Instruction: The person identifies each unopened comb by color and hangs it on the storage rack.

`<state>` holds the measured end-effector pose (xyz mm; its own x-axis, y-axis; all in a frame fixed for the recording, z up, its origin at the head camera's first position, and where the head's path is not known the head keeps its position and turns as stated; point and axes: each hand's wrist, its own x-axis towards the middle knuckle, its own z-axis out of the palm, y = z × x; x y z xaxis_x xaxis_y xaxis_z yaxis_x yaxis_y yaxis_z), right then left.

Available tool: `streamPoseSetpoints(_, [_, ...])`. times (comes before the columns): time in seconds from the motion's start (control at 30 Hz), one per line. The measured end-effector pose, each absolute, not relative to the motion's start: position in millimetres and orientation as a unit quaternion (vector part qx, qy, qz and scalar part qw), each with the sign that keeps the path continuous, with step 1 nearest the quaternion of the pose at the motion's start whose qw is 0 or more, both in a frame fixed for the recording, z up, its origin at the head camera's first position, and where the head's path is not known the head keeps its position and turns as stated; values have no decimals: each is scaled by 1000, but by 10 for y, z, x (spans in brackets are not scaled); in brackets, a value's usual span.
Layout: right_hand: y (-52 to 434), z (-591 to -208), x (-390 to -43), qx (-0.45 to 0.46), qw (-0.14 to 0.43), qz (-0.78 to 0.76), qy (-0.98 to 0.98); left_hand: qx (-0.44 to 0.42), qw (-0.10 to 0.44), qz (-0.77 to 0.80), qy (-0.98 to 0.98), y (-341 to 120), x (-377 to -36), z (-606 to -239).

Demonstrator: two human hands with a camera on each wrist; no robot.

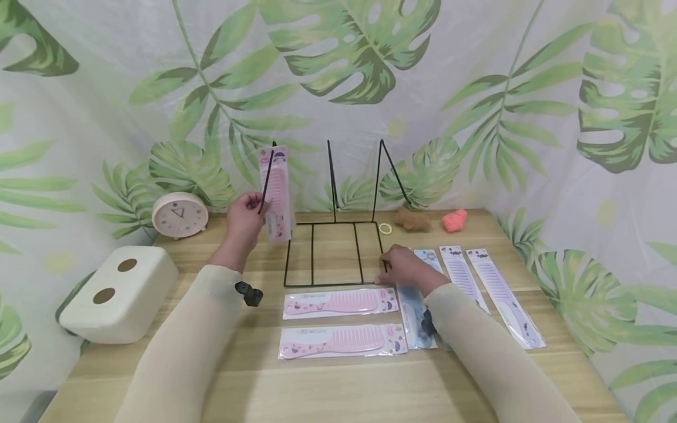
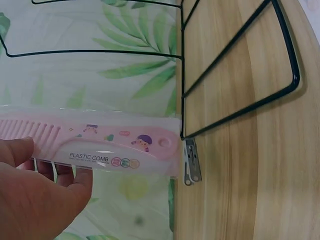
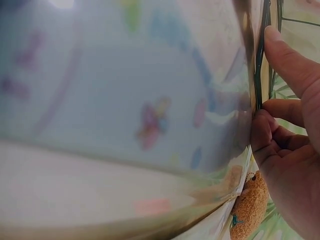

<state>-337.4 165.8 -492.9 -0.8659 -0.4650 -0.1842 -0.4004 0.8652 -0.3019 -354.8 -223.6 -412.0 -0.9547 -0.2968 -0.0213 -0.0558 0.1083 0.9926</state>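
Observation:
My left hand [image 1: 245, 220] grips a pink plastic comb in clear packaging [image 1: 281, 191] and holds it upright at the left end of a black wire rack [image 1: 312, 252]. In the left wrist view, the comb's handle end [image 2: 115, 140] lies close by the rack's base, thumb and fingers around its toothed part. My right hand [image 1: 409, 269] holds the rack's front right corner; thumb and fingertips meet the wire [image 3: 258, 70] in the right wrist view. Under that hand lies a blue packaged comb [image 1: 415, 314], partly hidden by it.
Two pink packaged combs [image 1: 341, 341] lie before the rack, two purple ones [image 1: 505, 296] at right. Behind are a yellow ring [image 1: 385, 229], a brown fuzzy item [image 1: 412, 220] and a coral item [image 1: 454, 221]. Clock [image 1: 180, 215] and white box [image 1: 121, 294] stand left. A metal clip [image 2: 191, 162] lies beside the rack.

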Motion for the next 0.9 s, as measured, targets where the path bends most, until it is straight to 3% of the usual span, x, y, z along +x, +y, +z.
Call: streamPoseSetpoints(0.9, [1661, -4961, -3372, -212, 125, -131, 960, 116, 86, -561, -815, -2286, -3629, -4265])
